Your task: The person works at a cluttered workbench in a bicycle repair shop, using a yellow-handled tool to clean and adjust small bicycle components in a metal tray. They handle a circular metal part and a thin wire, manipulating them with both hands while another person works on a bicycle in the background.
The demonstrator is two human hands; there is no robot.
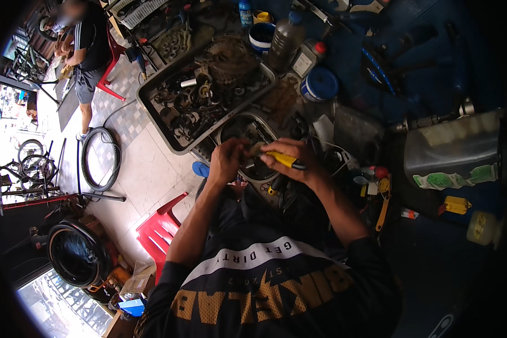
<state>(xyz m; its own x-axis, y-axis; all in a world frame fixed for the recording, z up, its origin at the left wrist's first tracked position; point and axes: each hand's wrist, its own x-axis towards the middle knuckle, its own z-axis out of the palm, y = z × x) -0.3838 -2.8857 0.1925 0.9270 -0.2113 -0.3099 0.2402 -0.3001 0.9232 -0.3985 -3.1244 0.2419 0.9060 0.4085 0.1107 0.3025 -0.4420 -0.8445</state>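
The right hand grips a yellow tool; left hand is curled, contents unclear. Shirt bears gold letters.

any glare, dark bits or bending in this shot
Head view: daylight washes out the far left and lower-left window; head view: the right side sinks into shadow, while the yellow-handled tool stands out; head view: dark parts in the tray blend together; head view: fisheye bends the scene toward a black rim.
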